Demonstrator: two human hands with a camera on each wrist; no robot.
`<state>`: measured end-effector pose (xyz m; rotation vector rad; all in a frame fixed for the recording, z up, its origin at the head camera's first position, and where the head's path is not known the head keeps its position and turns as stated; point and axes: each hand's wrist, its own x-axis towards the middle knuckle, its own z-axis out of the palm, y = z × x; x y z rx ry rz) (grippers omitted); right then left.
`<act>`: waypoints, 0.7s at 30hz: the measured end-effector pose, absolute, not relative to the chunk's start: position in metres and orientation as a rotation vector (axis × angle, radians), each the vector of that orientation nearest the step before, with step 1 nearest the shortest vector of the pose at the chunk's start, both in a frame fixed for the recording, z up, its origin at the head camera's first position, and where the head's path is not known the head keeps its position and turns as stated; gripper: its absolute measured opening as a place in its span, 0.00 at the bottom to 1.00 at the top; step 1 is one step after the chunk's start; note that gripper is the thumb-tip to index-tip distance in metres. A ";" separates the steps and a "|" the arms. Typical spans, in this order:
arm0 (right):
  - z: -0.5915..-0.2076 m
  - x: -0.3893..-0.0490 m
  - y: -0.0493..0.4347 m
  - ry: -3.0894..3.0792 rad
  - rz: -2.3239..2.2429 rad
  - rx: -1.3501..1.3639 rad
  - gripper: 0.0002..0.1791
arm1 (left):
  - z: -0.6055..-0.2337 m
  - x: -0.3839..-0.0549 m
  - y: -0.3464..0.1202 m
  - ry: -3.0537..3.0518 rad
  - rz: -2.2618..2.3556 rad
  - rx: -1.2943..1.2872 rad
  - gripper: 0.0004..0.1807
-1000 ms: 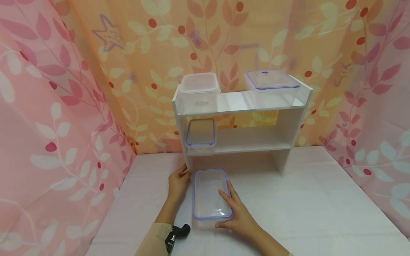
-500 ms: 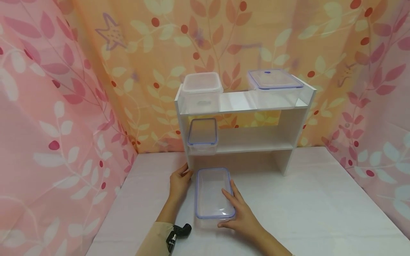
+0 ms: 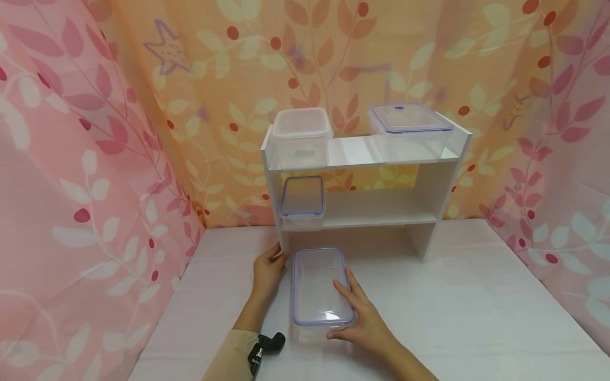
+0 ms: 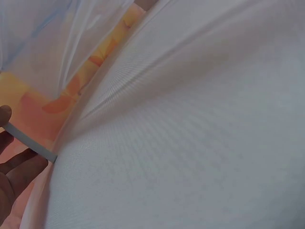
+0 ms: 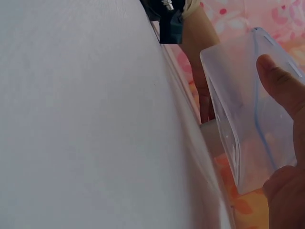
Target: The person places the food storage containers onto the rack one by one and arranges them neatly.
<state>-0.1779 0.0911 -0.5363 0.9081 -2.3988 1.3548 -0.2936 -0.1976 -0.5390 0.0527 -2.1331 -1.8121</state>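
Note:
In the head view, a clear plastic food container [image 3: 321, 288] with a blue-rimmed lid is in front of the lower left of a white shelf [image 3: 376, 209]. My right hand [image 3: 364, 317] grips it at the right side, thumb at the near end and fingers along the lid's edge. The right wrist view shows the thumb and another finger against the clear container [image 5: 243, 114]; it appears slightly raised from the table. My left hand [image 3: 268, 272] holds the foot of the shelf's left side panel. In the left wrist view, thumb and fingers pinch that panel's edge [image 4: 31, 142].
A white-lidded container [image 3: 301, 137] and a large blue-rimmed one [image 3: 412, 132] stand on the top shelf. A smaller blue-rimmed container [image 3: 302, 201] sits at the left of the middle shelf. White cloth [image 3: 481, 312] covers the table; patterned curtains [image 3: 95, 159] surround it.
The container in my right hand has shifted slightly to the right and appears a little higher. My left hand keeps its hold on the shelf panel. The head view has drifted a little.

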 end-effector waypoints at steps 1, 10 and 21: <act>-0.535 -0.178 0.092 -2.402 1.358 0.904 0.63 | -0.539 -0.294 -0.198 -2.133 -1.812 0.053 0.23; -0.517 -0.170 0.103 -2.403 1.508 0.886 0.62 | -0.538 -0.294 -0.197 -2.141 -1.809 0.057 0.23; -0.500 -0.169 0.120 -2.392 1.548 0.912 0.60 | -0.538 -0.294 -0.195 -2.131 -1.808 0.065 0.23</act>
